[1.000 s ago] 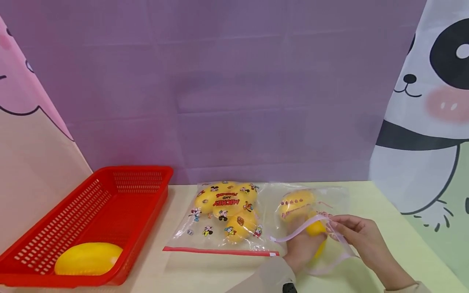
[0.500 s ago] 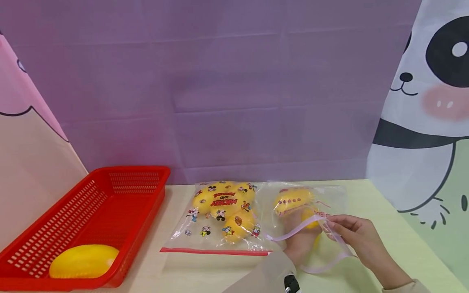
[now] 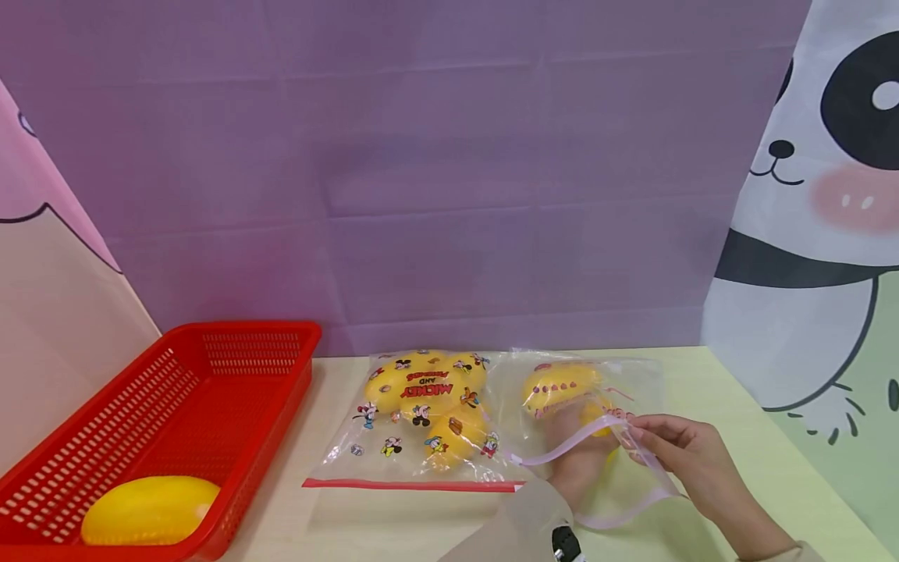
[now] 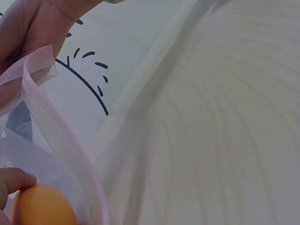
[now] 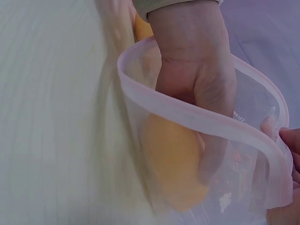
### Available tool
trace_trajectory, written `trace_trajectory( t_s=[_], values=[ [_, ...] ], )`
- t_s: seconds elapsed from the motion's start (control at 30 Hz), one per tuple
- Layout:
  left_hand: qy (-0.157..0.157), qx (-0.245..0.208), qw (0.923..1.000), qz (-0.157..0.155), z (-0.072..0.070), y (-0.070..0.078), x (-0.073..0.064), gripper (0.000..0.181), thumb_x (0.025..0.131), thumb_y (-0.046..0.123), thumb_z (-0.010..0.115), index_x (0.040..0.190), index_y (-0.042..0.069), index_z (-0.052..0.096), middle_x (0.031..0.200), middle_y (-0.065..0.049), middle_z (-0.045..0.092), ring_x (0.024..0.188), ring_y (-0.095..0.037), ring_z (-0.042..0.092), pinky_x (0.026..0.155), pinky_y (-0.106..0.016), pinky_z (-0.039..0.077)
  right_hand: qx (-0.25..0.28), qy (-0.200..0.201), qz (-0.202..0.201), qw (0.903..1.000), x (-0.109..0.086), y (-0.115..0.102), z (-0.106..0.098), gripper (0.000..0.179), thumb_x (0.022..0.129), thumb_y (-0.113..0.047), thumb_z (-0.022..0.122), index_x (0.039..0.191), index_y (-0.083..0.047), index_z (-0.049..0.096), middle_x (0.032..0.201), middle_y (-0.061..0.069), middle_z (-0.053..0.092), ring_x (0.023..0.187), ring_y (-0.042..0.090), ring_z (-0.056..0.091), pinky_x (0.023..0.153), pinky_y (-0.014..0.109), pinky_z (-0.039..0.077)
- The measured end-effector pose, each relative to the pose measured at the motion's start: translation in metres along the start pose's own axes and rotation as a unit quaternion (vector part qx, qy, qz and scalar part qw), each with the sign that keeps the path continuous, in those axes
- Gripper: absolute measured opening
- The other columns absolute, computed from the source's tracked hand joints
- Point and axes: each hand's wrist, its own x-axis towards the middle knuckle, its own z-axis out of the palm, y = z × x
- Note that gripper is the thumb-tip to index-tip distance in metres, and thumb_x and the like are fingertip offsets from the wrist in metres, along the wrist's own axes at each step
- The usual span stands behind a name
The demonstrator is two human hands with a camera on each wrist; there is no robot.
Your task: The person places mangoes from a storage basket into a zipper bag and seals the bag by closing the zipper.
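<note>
My left hand (image 3: 579,468) reaches through the mouth of a clear zip bag (image 3: 646,382) and holds a yellow mango-shaped fruit (image 5: 173,164) inside it. A fingertip of that hand presses the fruit's top in the left wrist view. My right hand (image 3: 684,453) pinches the bag's lilac zip rim (image 3: 562,449) at its right side, keeping the mouth spread. Another yellow fruit (image 3: 562,386) lies deeper in this bag. Much of the left hand's grip is blurred behind the film.
Left of this bag lies a second printed bag (image 3: 372,460) with a red zip strip, holding several yellow fruits. A red plastic basket (image 3: 291,414) stands at the far left with one yellow fruit (image 3: 151,511) in it. A purple backdrop (image 3: 435,195) rises behind the table.
My left hand has pushed a little deeper into the bag, taking the yellow fruit toward the one at the back. The right hand still pinches the rim.
</note>
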Motion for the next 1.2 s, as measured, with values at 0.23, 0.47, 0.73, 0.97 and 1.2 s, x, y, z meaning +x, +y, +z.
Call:
trace_trajectory(
  t_s=[0.23, 0.47, 0.73, 0.97, 1.2],
  values=[
    [-0.001, 0.024, 0.9997, -0.002, 0.000, 0.004, -0.001, 0.047, 0.064, 0.017, 0.084, 0.107, 0.012, 0.064, 0.099, 0.003, 0.064, 0.093, -0.012, 0.058, 0.087, -0.029, 0.048, -0.024, 0.019, 0.006, 0.9995, -0.001, -0.002, 0.001, 0.027, 0.090, 0.005, 0.056, 0.091, -0.015, 0.073, 0.087, -0.006, 0.073, 0.073, 0.007, 0.069, 0.065, 0.025, 0.057],
    [0.006, 0.033, 0.9993, -0.014, -0.001, 0.009, 0.001, 0.047, 0.064, 0.021, 0.084, 0.106, 0.013, 0.065, 0.097, 0.003, 0.066, 0.091, -0.012, 0.059, 0.086, -0.028, 0.049, -0.036, 0.026, 0.022, 0.9988, 0.002, -0.003, 0.001, 0.022, 0.090, 0.003, 0.058, 0.092, -0.013, 0.073, 0.087, -0.006, 0.072, 0.073, 0.007, 0.069, 0.065, 0.025, 0.057],
    [0.013, 0.018, 0.9997, 0.011, -0.004, 0.003, -0.005, 0.051, 0.065, 0.015, 0.084, 0.111, 0.010, 0.064, 0.106, 0.000, 0.066, 0.099, -0.017, 0.059, 0.091, -0.033, 0.049, -0.016, 0.008, 0.013, 0.9998, 0.001, -0.001, 0.001, 0.025, 0.090, 0.004, 0.056, 0.093, -0.013, 0.073, 0.089, -0.007, 0.073, 0.075, 0.006, 0.069, 0.066, 0.025, 0.057],
    [0.024, 0.015, 0.9992, 0.028, -0.011, 0.004, -0.013, 0.048, 0.066, 0.011, 0.081, 0.111, 0.012, 0.063, 0.109, 0.001, 0.063, 0.104, -0.019, 0.056, 0.095, -0.034, 0.046, -0.019, 0.004, 0.014, 0.9997, 0.000, -0.003, 0.001, 0.025, 0.090, 0.004, 0.056, 0.094, -0.013, 0.073, 0.091, -0.008, 0.073, 0.076, 0.006, 0.069, 0.066, 0.025, 0.057],
    [0.016, 0.014, 0.9997, 0.014, -0.015, 0.010, -0.023, 0.054, 0.066, 0.011, 0.081, 0.116, 0.015, 0.060, 0.114, 0.002, 0.056, 0.107, -0.019, 0.048, 0.098, -0.034, 0.044, -0.019, 0.007, 0.014, 0.9997, 0.000, -0.007, 0.001, 0.025, 0.091, 0.004, 0.055, 0.093, -0.013, 0.073, 0.090, -0.007, 0.073, 0.074, 0.007, 0.069, 0.065, 0.025, 0.057]
  ],
)
